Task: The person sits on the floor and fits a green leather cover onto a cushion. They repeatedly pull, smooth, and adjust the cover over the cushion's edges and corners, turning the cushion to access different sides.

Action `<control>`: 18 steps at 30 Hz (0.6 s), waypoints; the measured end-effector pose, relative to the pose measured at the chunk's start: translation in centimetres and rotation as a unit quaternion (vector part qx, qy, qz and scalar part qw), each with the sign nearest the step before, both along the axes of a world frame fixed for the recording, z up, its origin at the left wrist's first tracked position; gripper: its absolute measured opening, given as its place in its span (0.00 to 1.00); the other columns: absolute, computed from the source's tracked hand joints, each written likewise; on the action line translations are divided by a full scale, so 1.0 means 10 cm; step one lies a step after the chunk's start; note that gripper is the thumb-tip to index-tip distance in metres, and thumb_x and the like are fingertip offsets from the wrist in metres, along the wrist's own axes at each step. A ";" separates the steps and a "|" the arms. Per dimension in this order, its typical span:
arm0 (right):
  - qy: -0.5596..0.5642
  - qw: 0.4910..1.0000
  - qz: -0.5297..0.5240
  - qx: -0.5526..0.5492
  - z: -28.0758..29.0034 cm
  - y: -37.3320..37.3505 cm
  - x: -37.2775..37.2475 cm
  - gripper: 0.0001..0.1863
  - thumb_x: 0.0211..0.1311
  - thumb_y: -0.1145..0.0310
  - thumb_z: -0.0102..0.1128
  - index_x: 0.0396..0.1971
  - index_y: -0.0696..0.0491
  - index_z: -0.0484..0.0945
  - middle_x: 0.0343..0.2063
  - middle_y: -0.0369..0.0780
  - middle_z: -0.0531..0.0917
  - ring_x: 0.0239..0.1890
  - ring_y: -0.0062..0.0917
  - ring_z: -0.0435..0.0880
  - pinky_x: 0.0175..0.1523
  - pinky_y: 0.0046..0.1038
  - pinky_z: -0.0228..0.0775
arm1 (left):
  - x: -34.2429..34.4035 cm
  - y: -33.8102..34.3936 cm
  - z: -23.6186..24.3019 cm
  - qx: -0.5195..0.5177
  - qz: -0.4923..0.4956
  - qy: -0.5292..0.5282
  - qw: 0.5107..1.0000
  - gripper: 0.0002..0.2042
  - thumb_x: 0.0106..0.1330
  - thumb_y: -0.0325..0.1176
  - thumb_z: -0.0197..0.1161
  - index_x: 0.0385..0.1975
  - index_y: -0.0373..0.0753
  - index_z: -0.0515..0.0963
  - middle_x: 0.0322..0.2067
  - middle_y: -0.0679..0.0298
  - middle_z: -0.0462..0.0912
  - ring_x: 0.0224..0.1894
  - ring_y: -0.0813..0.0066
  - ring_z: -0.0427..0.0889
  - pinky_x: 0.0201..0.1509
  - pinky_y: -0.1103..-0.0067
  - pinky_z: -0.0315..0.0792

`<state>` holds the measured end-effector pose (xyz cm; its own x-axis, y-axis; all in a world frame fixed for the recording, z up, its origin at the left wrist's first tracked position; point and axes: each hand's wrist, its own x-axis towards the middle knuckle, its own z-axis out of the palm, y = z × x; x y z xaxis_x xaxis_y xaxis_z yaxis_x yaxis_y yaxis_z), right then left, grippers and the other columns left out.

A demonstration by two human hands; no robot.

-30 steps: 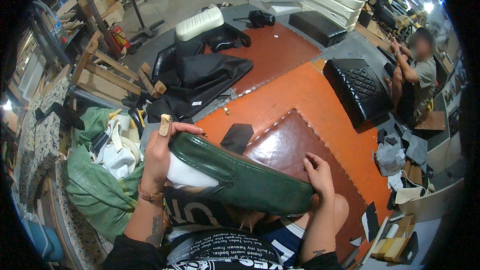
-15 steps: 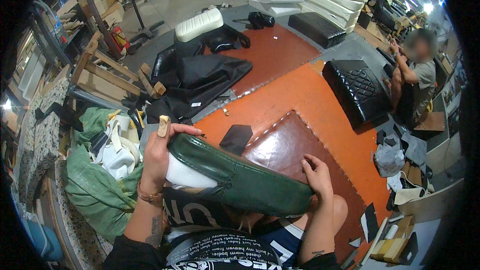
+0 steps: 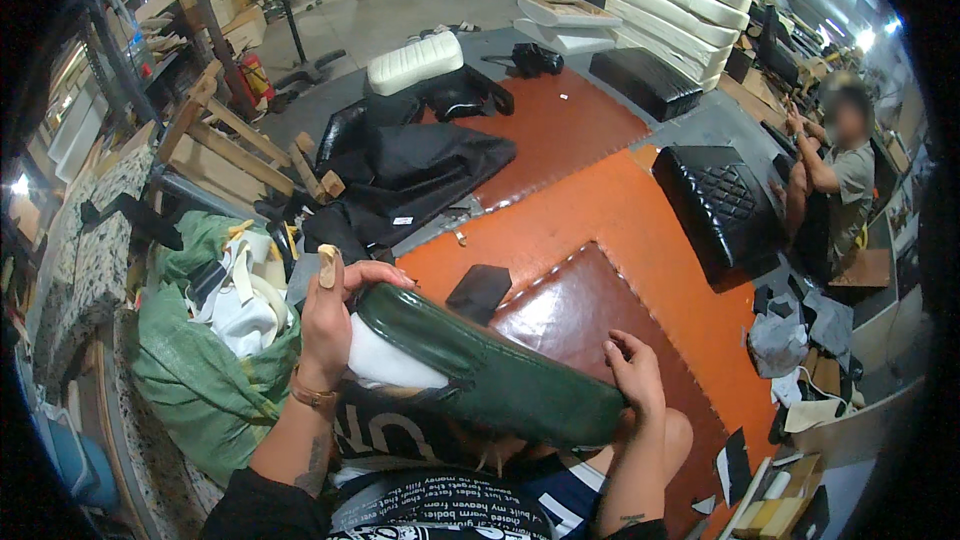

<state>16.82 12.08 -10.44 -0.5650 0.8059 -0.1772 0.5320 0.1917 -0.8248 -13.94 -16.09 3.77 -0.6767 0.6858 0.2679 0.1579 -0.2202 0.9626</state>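
A cluttered workshop floor spreads out under an orange mat (image 3: 575, 205), with two brown mats beside it: one (image 3: 560, 300) overlapping its near part, the other (image 3: 580, 110) along its far edge. One green cushion (image 3: 530, 380) is held over the person's lap at the near side of the orange mat. Its long axis slants from far left to near right, the rounded left end pointing toward the orange mat's left corner, and one patch of white foam (image 3: 395, 355) shows on its near side. There are two hands: the left hand (image 3: 325, 325) is curled round the cushion's left end, one digit upright with a tan tip; the right hand (image 3: 637, 372) is by the other end, loosely open, fingers bent, gripping nothing, and I cannot tell whether its heel touches the cover. One small black piece (image 3: 478, 292) lies on the orange mat. Two black blocks stand about it, one quilted (image 3: 720, 200) at its right edge, one plain (image 3: 645, 80) beyond its far end. Past its far left are one white cushion (image 3: 415, 62) and black cloth (image 3: 430, 165); left of it, one green sack (image 3: 180, 380); right of it, one seated co-worker (image 3: 850, 175).
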 end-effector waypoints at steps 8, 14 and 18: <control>0.007 1.000 0.005 -0.029 -0.01 0.00 0.03 0.25 0.72 0.60 0.65 0.62 0.61 0.81 0.50 0.50 0.90 0.50 0.34 0.90 0.56 0.35 0.81 | 0.00 -0.02 -0.05 0.024 0.015 -0.022 0.999 0.40 0.87 0.55 0.29 0.38 0.27 0.85 0.40 0.50 0.89 0.46 0.63 0.87 0.61 0.69 0.77; -0.011 0.999 -0.021 -0.021 -0.03 0.01 -0.03 0.23 0.74 0.65 0.65 0.62 0.63 0.81 0.43 0.43 0.90 0.41 0.25 0.89 0.49 0.29 0.81 | -0.04 -0.02 -0.07 0.005 0.003 -0.020 1.000 0.41 0.86 0.58 0.27 0.39 0.27 0.83 0.41 0.49 0.87 0.50 0.59 0.85 0.66 0.66 0.74; 0.073 0.996 -0.039 0.038 0.21 -0.05 -0.04 0.25 0.71 0.64 0.68 0.62 0.61 0.81 0.47 0.45 0.89 0.47 0.29 0.88 0.54 0.31 0.79 | -0.06 0.03 -0.04 -0.002 0.008 -0.030 1.000 0.41 0.86 0.59 0.28 0.40 0.27 0.84 0.40 0.49 0.88 0.48 0.61 0.87 0.62 0.67 0.77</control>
<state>16.39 11.60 -8.34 -0.5150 0.8565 -0.0348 0.4229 0.2186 -0.8794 -14.54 -15.81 3.35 -0.7028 0.6755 0.2231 0.1029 -0.2138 0.9714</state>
